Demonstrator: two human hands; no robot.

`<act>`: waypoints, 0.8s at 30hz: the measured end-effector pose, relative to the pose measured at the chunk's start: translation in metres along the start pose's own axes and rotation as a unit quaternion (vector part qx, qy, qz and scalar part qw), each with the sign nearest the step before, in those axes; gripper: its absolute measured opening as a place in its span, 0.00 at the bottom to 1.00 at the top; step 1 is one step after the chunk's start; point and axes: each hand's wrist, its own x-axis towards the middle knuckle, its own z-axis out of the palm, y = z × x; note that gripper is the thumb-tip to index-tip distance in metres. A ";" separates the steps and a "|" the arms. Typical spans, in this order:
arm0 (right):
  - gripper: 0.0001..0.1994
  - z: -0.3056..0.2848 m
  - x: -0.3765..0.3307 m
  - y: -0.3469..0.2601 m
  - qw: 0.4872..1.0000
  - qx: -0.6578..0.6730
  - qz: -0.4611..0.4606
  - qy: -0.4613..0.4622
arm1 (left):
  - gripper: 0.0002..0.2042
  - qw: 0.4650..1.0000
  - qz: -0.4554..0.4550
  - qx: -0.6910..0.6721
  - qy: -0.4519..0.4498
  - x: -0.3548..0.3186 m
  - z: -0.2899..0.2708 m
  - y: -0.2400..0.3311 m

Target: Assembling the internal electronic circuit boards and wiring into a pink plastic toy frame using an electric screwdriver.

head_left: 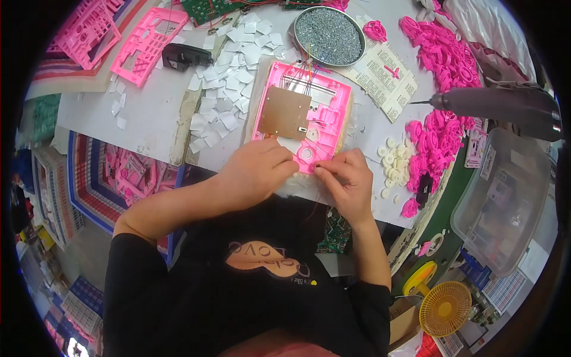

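A pink plastic housing (338,110) lies open side up in front of me, on a pale pad. A brown circuit board (286,113) sits in it, with thin wires running from the board's far end and right side. My left hand (260,168) rests at the housing's near left edge, its fingers curled closed; what they hold, if anything, is hidden. At the near right corner, the thumb and forefinger of my right hand (350,184) are pinched together. Whatever is between those fingertips is too small to name. A round opening (307,154) shows between the hands.
Beyond the housing stands a round metal bowl (329,37) full of small screws. White square pieces (229,89) are scattered to the left. A dark power screwdriver (499,107) points in from the right, over pink parts (437,143) and white round pieces (395,163). Farther left lie pink panels (144,44).
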 end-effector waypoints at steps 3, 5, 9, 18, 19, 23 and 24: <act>0.10 0.005 -0.002 0.011 0.997 0.018 -0.072 0.010 | 0.10 1.000 -0.008 0.002 -0.014 -0.001 0.000 -0.001; 0.11 0.008 -0.005 0.019 0.993 0.024 -0.115 0.017 | 0.10 1.000 -0.012 0.002 -0.023 0.000 -0.001 -0.002; 0.13 0.008 -0.008 0.027 0.988 0.017 -0.149 0.032 | 0.14 0.999 0.006 0.017 -0.031 0.001 -0.002 0.000; 0.22 -0.006 -0.020 0.003 0.938 -0.264 -0.223 -0.024 | 0.20 0.986 0.104 0.082 -0.103 0.004 -0.001 -0.008; 0.23 -0.008 -0.022 -0.003 0.931 -0.293 -0.211 -0.044 | 0.21 0.982 0.111 0.102 -0.115 0.005 -0.003 -0.005; 0.18 -0.025 -0.008 -0.040 0.863 -0.411 -0.161 -0.246 | 0.23 0.972 0.140 0.137 -0.129 0.010 -0.004 -0.002; 0.15 -0.031 0.006 -0.046 0.860 -0.393 -0.127 -0.300 | 0.23 0.971 0.144 0.136 -0.133 0.010 -0.004 -0.002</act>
